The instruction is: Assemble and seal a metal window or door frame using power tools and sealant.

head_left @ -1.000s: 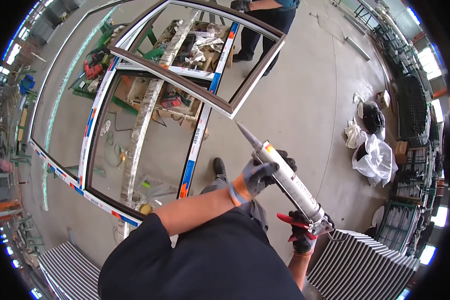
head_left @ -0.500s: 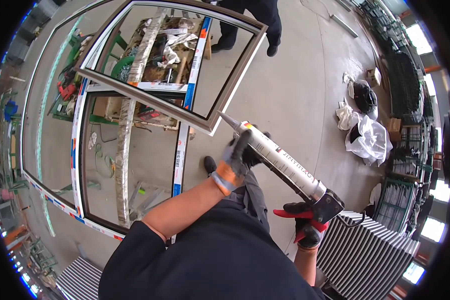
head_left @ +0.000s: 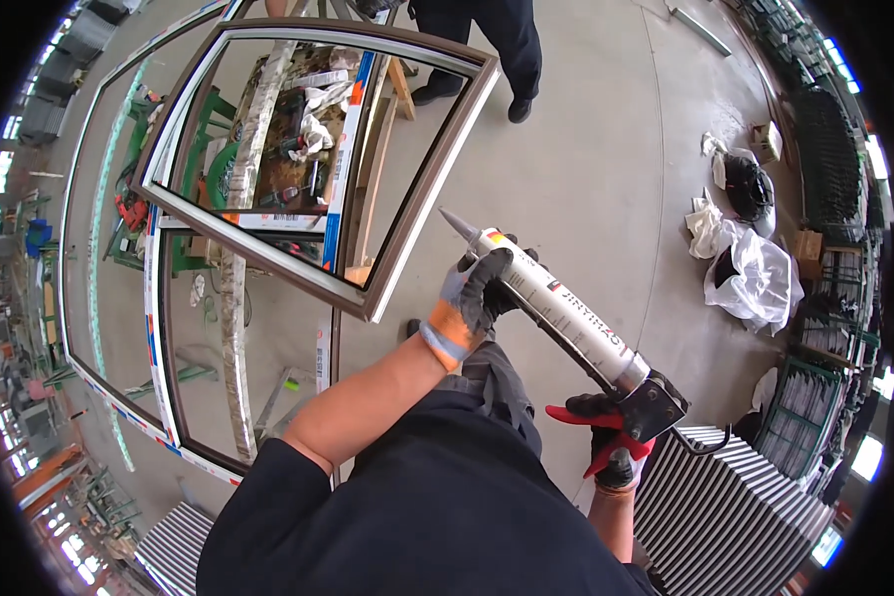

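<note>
- Gripping the caulking gun (head_left: 568, 316), we clamp our left hand (head_left: 479, 290) round its front end,
- right hand (head_left: 617, 465) round its red handles (head_left: 570, 415);
- long axis slanting, nozzle (head_left: 458, 225) pointing up-left.

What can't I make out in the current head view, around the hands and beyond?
All in the head view:
- Part of the left hand: hidden by the white cartridge.
- Right hand, palm side: hidden by the red handle.
- Nozzle tip: too small to show any sealant.
- Person in dark trousers, head: cut off by the top edge.
- White plastic bag, contents: hidden by its folds.
</note>
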The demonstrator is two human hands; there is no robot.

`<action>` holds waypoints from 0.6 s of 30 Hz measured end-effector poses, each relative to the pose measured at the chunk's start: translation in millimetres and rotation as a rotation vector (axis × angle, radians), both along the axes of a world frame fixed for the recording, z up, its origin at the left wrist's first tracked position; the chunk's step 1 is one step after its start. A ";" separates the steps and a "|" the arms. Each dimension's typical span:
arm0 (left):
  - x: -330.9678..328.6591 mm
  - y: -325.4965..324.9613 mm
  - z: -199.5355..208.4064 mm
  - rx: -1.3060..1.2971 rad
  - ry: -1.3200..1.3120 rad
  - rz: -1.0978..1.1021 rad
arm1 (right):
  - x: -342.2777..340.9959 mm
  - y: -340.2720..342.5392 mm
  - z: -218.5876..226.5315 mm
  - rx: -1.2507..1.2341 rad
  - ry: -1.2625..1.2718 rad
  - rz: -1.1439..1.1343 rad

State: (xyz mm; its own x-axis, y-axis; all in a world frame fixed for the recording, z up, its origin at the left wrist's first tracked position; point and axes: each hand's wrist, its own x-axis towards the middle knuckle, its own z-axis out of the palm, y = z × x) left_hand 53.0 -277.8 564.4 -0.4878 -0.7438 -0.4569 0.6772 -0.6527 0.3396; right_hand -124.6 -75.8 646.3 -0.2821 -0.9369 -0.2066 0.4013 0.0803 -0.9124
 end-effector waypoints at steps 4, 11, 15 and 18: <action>-32.8 -38.8 -12.9 0.046 0.085 0.039 | -42.2 -29.4 -10.9 0.111 0.096 0.043; -82.6 -108.6 -24.4 0.011 0.077 0.087 | -90.0 -116.4 -14.8 0.011 0.105 0.048; -97.2 -147.5 -26.1 -0.016 0.074 0.081 | -106.5 -150.9 -17.8 -0.010 0.076 0.070; -105.7 -182.4 -34.5 -0.033 0.104 0.048 | -107.3 -181.3 -15.6 -0.003 0.093 0.055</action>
State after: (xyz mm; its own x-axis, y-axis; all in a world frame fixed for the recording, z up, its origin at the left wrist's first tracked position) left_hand -52.7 -460.2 529.9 -0.4946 -0.7817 -0.3800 0.7405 -0.6079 0.2866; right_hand -232.0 -257.1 630.7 -0.2476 -0.9522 -0.1789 0.3103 0.0970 -0.9457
